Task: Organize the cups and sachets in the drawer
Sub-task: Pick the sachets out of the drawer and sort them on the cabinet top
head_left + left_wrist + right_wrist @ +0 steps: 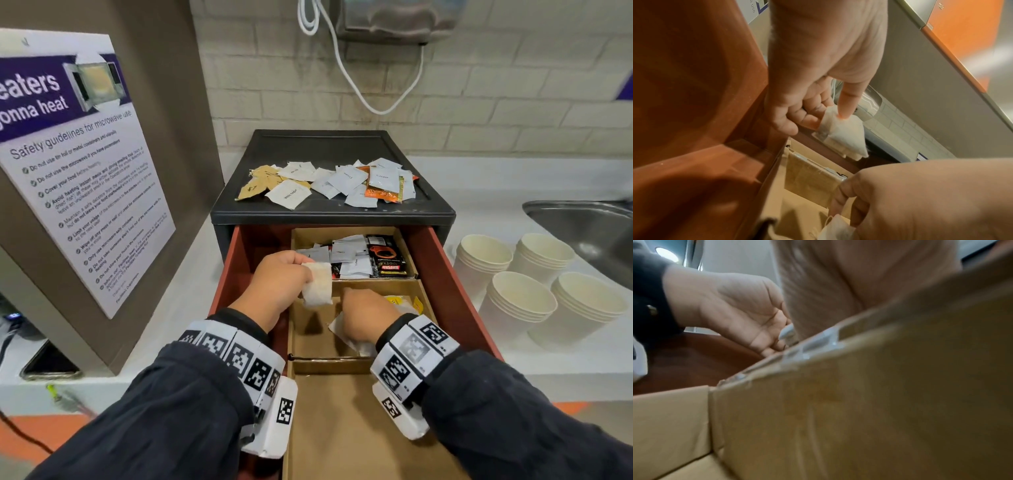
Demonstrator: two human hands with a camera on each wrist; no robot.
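Beside white counter (534,370): steel sink (582,233), brick wall (479,102).

White countertop (565,363) carried a dark drawer unit (332,214), its red drawer (455,291) pulled open. Loose sachets (329,183) lay scattered over the unit's top. Four stacks of paper cups (534,284) stood on the counter to the right, beside a steel sink (589,233).

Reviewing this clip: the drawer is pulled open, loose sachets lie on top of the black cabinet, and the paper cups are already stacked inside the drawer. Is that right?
Not quite. The drawer is open and the loose sachets do lie on top of the black cabinet, but the paper cups are not in the drawer: they stand in four stacks on the counter to its right, beside the sink. The head view shows this.
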